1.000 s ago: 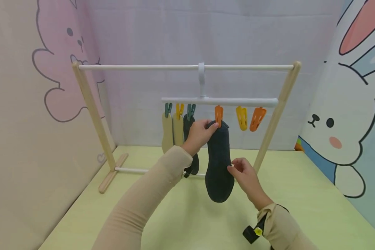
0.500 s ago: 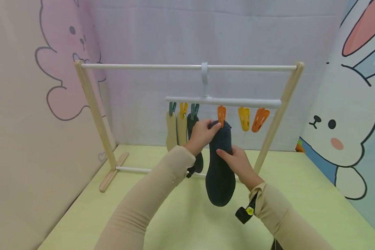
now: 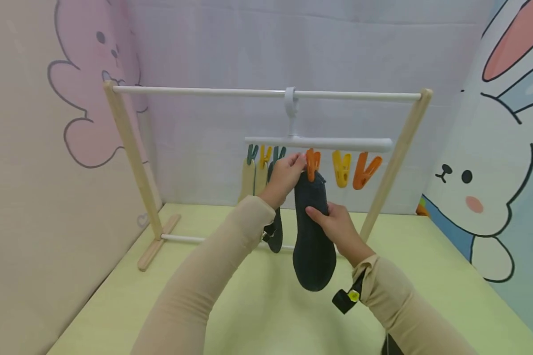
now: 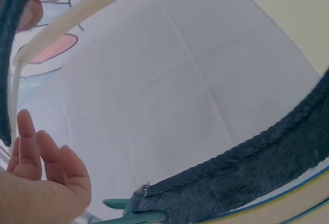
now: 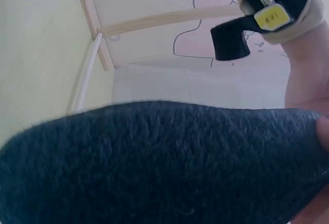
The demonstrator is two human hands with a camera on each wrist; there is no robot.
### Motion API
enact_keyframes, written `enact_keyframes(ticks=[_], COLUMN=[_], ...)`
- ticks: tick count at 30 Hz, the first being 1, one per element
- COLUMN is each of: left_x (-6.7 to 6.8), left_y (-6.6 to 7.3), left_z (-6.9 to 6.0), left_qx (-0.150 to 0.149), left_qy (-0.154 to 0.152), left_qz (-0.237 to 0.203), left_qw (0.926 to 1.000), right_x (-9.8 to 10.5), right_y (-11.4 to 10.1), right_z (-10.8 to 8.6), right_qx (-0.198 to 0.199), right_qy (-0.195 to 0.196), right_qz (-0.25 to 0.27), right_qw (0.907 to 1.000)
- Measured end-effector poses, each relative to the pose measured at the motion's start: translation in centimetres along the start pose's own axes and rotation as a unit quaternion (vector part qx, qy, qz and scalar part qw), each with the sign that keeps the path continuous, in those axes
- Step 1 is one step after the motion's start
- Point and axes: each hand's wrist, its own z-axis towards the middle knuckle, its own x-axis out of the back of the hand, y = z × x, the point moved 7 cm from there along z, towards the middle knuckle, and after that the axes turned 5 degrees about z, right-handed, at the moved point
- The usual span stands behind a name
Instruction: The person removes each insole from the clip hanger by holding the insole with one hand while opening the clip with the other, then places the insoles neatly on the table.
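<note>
A dark fuzzy insole [image 3: 313, 246] hangs upright in front of me, its top end at the jaws of an orange clip [image 3: 312, 165] under the white hanger [image 3: 337, 143]. My right hand [image 3: 339, 229] grips it at mid-length, thumb across its front; its fluffy face fills the lower right wrist view. My left hand [image 3: 284, 180] is beside the clip, fingertips near its upper end; whether they touch cannot be told. In the left wrist view, the left hand's fingers [image 4: 25, 142] are loosely bent, away from the insole, with nothing seen between them; the thumb is hidden.
Left of my hand hang another dark insole [image 3: 275, 239] and two beige insoles [image 3: 248, 177], held by green and yellow clips. A yellow clip [image 3: 341, 168] and an orange one hang to the right. The wooden rack [image 3: 133, 158] stands on a pale green table [image 3: 248, 315].
My left hand has let go of the insole's top and risen beside the orange clip. My right hand has moved up and taken hold of the insole. The hanger has turned slightly.
</note>
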Motion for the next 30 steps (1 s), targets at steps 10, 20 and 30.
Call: enact_keyframes(ticks=[10,20,30], left_x=[-1.0,-0.6,0.1], left_y=[0.6,0.4,-0.3], left_z=[0.5,0.9,1.1], left_qx=[0.020,0.024,0.044], left_qy=[-0.124,-0.117,-0.117], left_qz=[-0.054,-0.022,-0.036], left_qw=[0.9907,0.9926,0.9915], right_x=[-0.8,-1.4,-1.6], right_y=[-0.2,0.1,0.0], right_z=[-0.2,0.1,0.2], right_qx=[-0.011,-0.020,-0.014], right_qy=[0.002,-0.010,-0.033], right_qz=[-0.008,-0.024,-0.021], right_qw=[0.9999,0.9995,0.9991])
